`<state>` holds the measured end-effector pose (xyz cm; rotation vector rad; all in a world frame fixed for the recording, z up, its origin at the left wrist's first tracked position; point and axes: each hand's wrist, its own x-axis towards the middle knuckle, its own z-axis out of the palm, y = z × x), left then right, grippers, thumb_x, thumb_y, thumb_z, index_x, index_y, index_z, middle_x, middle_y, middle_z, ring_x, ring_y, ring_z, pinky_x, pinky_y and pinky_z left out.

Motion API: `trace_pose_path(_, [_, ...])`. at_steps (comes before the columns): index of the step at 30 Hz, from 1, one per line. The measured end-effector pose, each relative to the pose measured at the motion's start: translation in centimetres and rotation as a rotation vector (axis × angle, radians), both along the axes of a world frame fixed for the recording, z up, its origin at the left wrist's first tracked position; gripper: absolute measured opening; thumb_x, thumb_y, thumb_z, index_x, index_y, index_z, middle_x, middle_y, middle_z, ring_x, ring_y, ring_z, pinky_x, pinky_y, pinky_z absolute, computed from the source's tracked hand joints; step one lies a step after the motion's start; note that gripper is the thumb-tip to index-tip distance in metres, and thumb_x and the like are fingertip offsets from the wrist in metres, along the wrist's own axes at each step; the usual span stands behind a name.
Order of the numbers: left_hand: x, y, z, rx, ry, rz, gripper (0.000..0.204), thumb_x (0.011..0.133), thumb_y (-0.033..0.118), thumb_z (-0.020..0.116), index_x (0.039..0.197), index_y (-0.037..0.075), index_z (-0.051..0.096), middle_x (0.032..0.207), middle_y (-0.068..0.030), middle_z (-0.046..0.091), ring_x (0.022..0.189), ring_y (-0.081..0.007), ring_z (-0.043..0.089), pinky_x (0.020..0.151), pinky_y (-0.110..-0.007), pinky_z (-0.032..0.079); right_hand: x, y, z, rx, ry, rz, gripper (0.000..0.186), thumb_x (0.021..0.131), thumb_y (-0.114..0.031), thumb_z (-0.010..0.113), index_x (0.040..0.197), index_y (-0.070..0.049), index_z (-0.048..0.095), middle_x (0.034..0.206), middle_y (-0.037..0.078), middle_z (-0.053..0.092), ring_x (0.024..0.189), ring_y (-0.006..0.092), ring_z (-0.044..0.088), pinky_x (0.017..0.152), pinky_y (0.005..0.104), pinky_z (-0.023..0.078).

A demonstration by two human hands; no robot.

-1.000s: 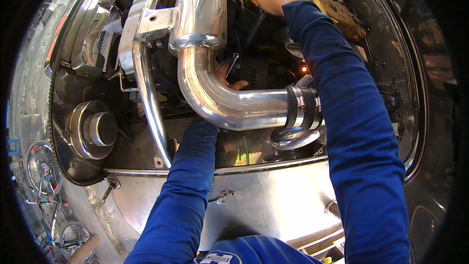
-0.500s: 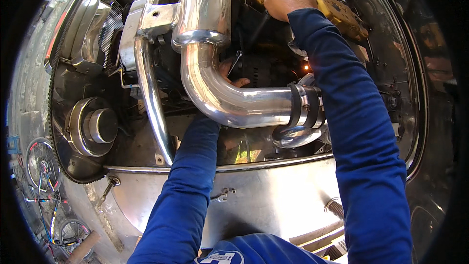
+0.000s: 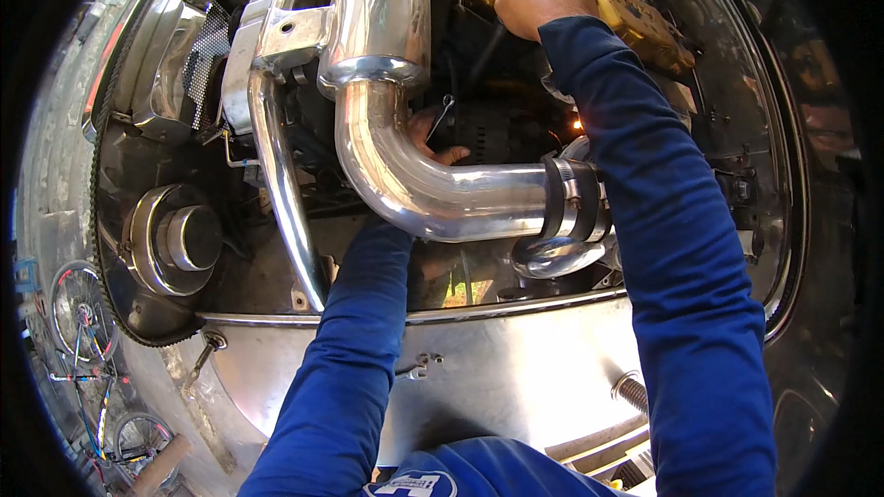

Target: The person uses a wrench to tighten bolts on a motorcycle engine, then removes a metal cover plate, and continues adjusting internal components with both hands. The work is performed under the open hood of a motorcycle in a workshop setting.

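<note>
My left hand (image 3: 435, 140) reaches under the polished metal pipe (image 3: 442, 198) and shows only partly beyond its bend. A thin wrench (image 3: 446, 109) rises from between its thumb and fingers, which look closed on it; the wrench's lower part is hidden. Beside the thumb sits a dark, slotted engine part (image 3: 481, 136). Farther away, my right hand (image 3: 541, 0) lies closed at the yellow engine cover (image 3: 635, 23), near a dark round opening in it. The curled fingers face away, so what they grip, if anything, cannot be made out.
Black hose clamps (image 3: 571, 195) wrap the pipe's right end. A slim metal tube (image 3: 285, 193) slants down on the left, near a round metal housing (image 3: 175, 237). Another wrench (image 3: 416, 370) lies on the shiny front panel (image 3: 516, 377). Bicycles (image 3: 87, 322) stand at far left.
</note>
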<state>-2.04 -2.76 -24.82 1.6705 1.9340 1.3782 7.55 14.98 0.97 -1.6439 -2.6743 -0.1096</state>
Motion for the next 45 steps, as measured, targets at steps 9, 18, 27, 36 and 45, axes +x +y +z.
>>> trace_pose_path(9, [-0.7, -0.3, -0.1, 0.166, -0.260, 0.336, 0.078, 0.083, 0.041, 0.086, 0.137, -0.007, 0.059, 0.139, -0.0267, 0.061, 0.132, -0.0395, 0.056, 0.115, -0.045, 0.040, 0.3, -0.3, 0.0, 0.036, 0.048, 0.007, 0.036, 0.097, -0.027, 0.058, 0.122, -0.006, 0.073, 0.123, 0.021, 0.072, 0.115, 0.0388, 0.070, 0.102, 0.0512, 0.053])
trace_pose_path(18, [-3.6, 3.3, 1.0, -0.357, -0.433, 0.331, 0.078, 0.085, 0.043, 0.083, 0.138, -0.009, 0.058, 0.142, -0.0296, 0.058, 0.135, -0.0411, 0.053, 0.115, -0.044, 0.039, 0.2, -0.1, -0.2, 0.005, 0.032, 0.024, 0.035, 0.096, -0.024, 0.059, 0.123, -0.006, 0.073, 0.124, 0.022, 0.072, 0.115, 0.0386, 0.070, 0.101, 0.0531, 0.053])
trace_pose_path(27, [-4.3, 6.4, 0.5, -0.448, -0.501, 0.376, 0.082, 0.091, 0.052, 0.074, 0.139, -0.012, 0.055, 0.139, -0.0347, 0.058, 0.131, -0.0454, 0.055, 0.111, -0.045, 0.042, 0.5, 0.0, -0.6, 0.073, 0.194, 0.052, 0.038, 0.101, -0.036, 0.051, 0.106, -0.008, 0.077, 0.110, 0.019, 0.076, 0.107, 0.0331, 0.072, 0.094, 0.0438, 0.055])
trace_pose_path(36, [-6.4, 8.3, -4.2, -0.799, 0.430, 0.202, 0.045, 0.112, 0.043, 0.030, 0.144, 0.033, 0.060, 0.127, -0.0263, 0.067, 0.116, -0.0466, 0.063, 0.103, -0.051, 0.048, 0.4, -0.4, -0.2, 0.066, 0.193, 0.062, 0.036, 0.099, -0.032, 0.053, 0.109, -0.007, 0.077, 0.112, 0.019, 0.076, 0.110, 0.0331, 0.072, 0.095, 0.0435, 0.055])
trace_pose_path(45, [-7.2, 9.0, -3.2, -0.738, -0.590, 0.449, 0.064, 0.106, 0.061, 0.034, 0.149, 0.018, 0.054, 0.144, -0.0261, 0.057, 0.130, -0.0455, 0.056, 0.110, -0.051, 0.042, 0.1, -0.3, 0.2, 0.025, 0.049, 0.011, 0.035, 0.093, -0.021, 0.060, 0.121, -0.005, 0.073, 0.122, 0.023, 0.072, 0.113, 0.0401, 0.070, 0.100, 0.0520, 0.054])
